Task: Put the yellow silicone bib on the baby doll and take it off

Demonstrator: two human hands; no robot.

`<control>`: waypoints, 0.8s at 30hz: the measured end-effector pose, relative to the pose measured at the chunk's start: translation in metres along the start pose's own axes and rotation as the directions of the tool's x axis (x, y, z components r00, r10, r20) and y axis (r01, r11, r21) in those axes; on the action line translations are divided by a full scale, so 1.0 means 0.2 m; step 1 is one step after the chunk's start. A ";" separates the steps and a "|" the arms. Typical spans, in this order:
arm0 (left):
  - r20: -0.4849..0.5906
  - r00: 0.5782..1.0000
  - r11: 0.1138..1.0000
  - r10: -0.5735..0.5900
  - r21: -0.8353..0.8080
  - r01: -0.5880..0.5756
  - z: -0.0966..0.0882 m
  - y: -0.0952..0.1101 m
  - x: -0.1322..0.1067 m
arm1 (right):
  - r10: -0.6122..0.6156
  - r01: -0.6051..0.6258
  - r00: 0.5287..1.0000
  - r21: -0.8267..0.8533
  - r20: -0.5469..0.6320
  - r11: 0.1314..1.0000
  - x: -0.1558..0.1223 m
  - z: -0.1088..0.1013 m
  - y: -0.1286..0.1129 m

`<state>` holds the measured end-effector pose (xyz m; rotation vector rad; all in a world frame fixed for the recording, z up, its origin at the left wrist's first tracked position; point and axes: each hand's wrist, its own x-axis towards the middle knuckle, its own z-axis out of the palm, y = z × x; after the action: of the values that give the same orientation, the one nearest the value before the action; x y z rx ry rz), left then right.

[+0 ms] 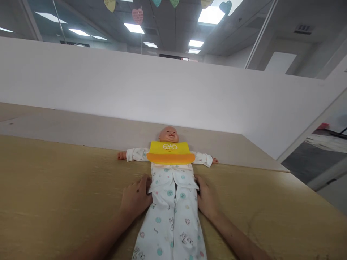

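A baby doll [168, 134] lies on its back on the wooden table [54, 187], head away from me and arms stretched out to the sides. It wears a white patterned sleepsuit [172, 216] and a yellow bib with an orange pocket [170, 152] over the chest. My left hand [135, 198] presses against the left side of the doll's waist, fingers curled onto the edge of the suit. My right hand [204, 196] holds the right side of the waist the same way. The suit's front flap is parted at the middle.
A white partition wall [135, 90] runs along the far side of the table. A paler board [81, 130] lies at the table's back. The table edge drops off at the right toward a grey floor [306, 159]. Paper hearts [137, 15] hang from the ceiling.
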<state>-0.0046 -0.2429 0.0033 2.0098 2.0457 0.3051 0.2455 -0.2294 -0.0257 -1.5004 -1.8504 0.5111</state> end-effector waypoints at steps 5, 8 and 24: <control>0.005 1.000 1.000 0.013 -0.005 -0.013 -0.01 0.01 -0.01 | -0.009 0.013 1.000 0.220 -0.018 0.975 0.00 0.02 -0.02; 0.021 0.999 0.999 0.037 0.008 -0.037 -0.02 0.01 -0.02 | 0.009 -0.007 1.000 0.210 -0.008 0.978 -0.01 0.02 -0.03; 0.013 0.993 0.990 0.117 0.075 -0.118 -0.06 -0.04 0.01 | 0.036 -0.032 0.999 -0.140 0.028 0.990 -0.01 -0.03 -0.08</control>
<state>-0.0151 -0.2405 0.0115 2.1777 1.9652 0.2442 0.2391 -0.2364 -0.0107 -1.6262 -1.9213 0.4306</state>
